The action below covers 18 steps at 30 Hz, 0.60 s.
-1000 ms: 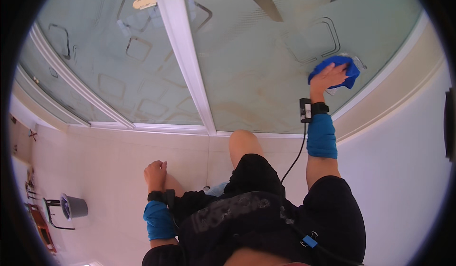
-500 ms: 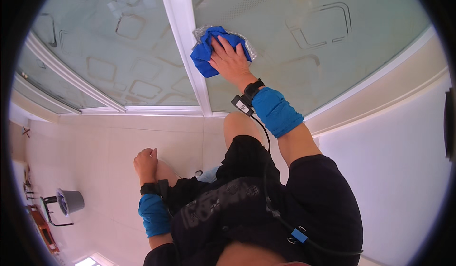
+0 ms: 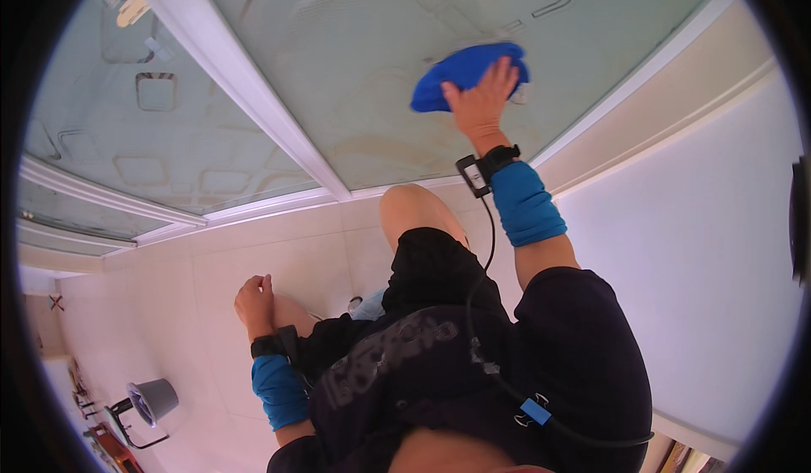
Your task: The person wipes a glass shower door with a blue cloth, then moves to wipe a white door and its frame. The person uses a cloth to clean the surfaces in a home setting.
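Note:
My right hand (image 3: 484,101) presses a bunched blue cloth (image 3: 465,74) against the frosted glass door panel (image 3: 355,76), its fingers spread over the cloth's right part. Under the cloth the glass is hidden. Dark rounded-square patterns and brownish smears show on the panel around it. At my left knee rests my left hand (image 3: 254,302), its fingers curled in with nothing seen in them.
White door frame bars (image 3: 245,84) divide the glass panels, and a bottom rail runs along the tiled floor (image 3: 203,304). A grey bucket (image 3: 155,399) stands at the lower left beside a dark-framed stand. A white wall (image 3: 676,245) rises on the right.
My right hand has slid the cloth to the right across the glass, away from the frame bar. The view has turned a little. My left hand stays at the knee.

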Available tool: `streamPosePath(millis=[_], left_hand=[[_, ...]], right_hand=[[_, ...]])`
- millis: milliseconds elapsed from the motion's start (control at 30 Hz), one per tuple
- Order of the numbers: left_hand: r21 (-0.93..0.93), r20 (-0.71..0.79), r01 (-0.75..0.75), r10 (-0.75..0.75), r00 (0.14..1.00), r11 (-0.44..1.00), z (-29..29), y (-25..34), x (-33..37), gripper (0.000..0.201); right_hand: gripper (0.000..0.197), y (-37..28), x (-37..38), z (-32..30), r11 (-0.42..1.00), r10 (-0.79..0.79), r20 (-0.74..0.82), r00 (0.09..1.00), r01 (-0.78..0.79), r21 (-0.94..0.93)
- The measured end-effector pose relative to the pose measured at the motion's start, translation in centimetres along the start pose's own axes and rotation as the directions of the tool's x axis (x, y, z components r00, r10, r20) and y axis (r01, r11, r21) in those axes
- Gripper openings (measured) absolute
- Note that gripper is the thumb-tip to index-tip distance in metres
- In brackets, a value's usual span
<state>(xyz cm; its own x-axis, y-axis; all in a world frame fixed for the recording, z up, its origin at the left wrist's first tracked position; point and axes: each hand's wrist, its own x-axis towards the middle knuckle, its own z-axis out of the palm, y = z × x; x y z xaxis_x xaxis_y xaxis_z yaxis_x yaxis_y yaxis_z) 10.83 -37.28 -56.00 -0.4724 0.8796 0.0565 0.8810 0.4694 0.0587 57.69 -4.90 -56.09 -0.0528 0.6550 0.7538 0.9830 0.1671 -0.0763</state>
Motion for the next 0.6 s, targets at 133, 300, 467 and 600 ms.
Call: streamPosePath(millis=[133,300,467,600], left_hand=[[0.037,-0.045,-0.015,0.016,0.999,0.999,0.2,2.6,-0.8,0.030],[0.060,-0.006,0.003,-0.002,1.000,0.998,-0.2,3.5,-1.8,0.030],[0.025,0.014,-0.004,0.003,1.000,1.000,-0.2,3.3,-2.1,0.029],[-0.024,0.007,-0.004,0.005,1.000,1.000,0.0,2.9,-2.2,0.028]], right_hand=[[0.066,9.8,-2.2,1.6,0.901,0.423,-0.104,0.900,-0.405,0.155],[0.081,15.5,-3.5,3.2,0.596,0.746,-0.113,0.656,-0.584,0.551],[0.068,15.4,-5.3,6.1,0.054,0.940,0.216,0.264,-0.741,0.669],[0.061,11.0,-6.7,9.7,0.266,0.893,0.297,0.337,-0.929,0.256]])
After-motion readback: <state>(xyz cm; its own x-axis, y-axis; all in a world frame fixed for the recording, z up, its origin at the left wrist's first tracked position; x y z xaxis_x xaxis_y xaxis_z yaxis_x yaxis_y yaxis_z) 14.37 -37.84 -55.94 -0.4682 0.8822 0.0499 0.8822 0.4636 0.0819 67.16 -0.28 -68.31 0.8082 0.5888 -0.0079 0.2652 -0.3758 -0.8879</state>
